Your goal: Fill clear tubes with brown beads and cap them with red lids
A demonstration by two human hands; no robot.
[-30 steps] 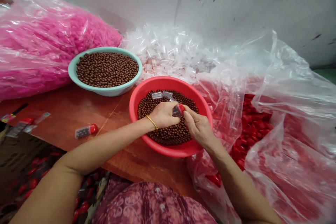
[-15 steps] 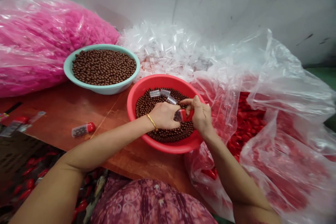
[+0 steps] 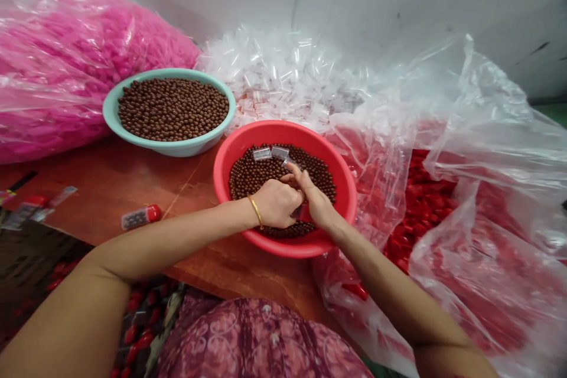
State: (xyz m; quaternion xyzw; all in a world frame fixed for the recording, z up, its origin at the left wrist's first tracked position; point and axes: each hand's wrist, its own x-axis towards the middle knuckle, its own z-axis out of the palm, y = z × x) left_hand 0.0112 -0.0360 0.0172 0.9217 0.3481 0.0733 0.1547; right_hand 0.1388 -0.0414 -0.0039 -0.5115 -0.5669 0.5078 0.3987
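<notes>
Both my hands are over a red basin [image 3: 341,212] full of small brown balls [image 3: 248,176]. My left hand [image 3: 277,204], with a gold bracelet at the wrist, is closed around a small clear tube with a red cap [image 3: 299,211], mostly hidden between the hands. My right hand [image 3: 316,201] presses against the same tube, fingers closed on it. Two or three empty clear tubes [image 3: 270,153] lie on the balls at the basin's far side.
A teal basin [image 3: 110,121] of brown balls stands at the back left. A filled red-capped tube [image 3: 140,217] lies on the brown table [image 3: 186,189]. Behind are a pink plastic sack [image 3: 66,71], a heap of clear tubes [image 3: 283,77] and, right, a clear bag of red caps [image 3: 425,201].
My right hand moved in from the right and closed against my left hand. The red-capped tube, plainly seen before, is now nearly covered by both hands.
</notes>
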